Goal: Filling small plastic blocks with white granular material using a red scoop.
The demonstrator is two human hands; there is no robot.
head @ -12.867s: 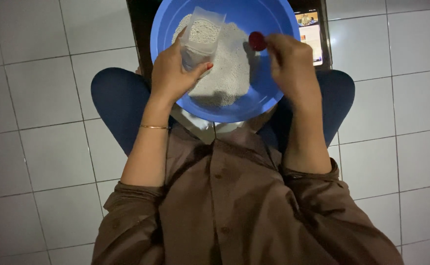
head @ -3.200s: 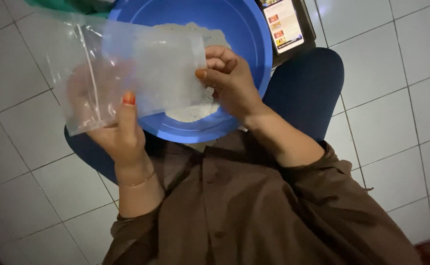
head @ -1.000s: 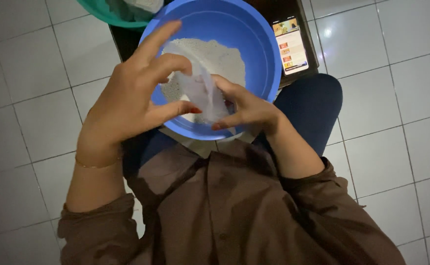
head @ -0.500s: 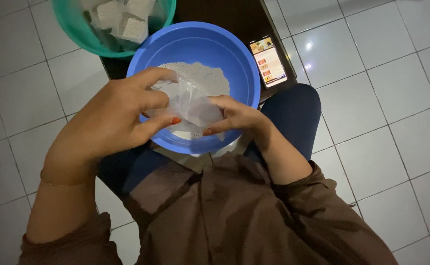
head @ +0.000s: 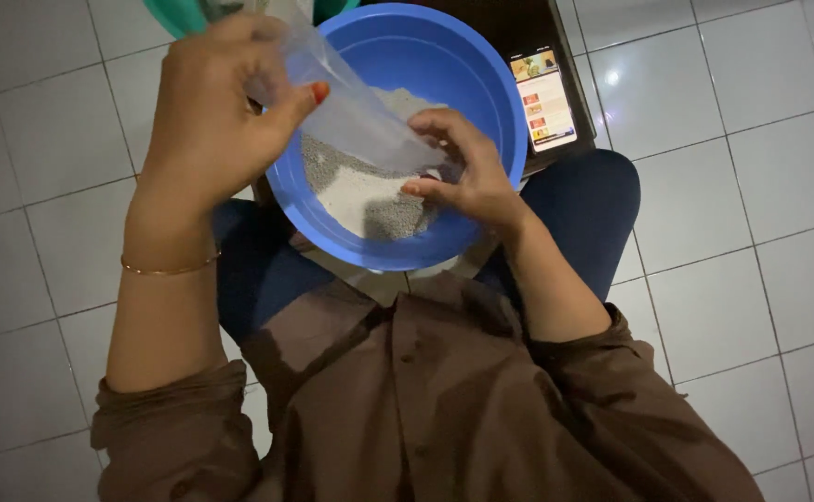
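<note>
Since half a second ago I see my left hand has lifted the clear plastic bag by its top, fingers clamped on it, so it slants down over the round blue plastic basin of white powder. My right hand pinches the bag's lower end, just beneath the left. The bag looks thin, translucent, nearly empty.

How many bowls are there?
2. The blue bowl sits on the person's lap, under both hands. The green bowl peeks in at the top edge, mostly out of view.
</note>
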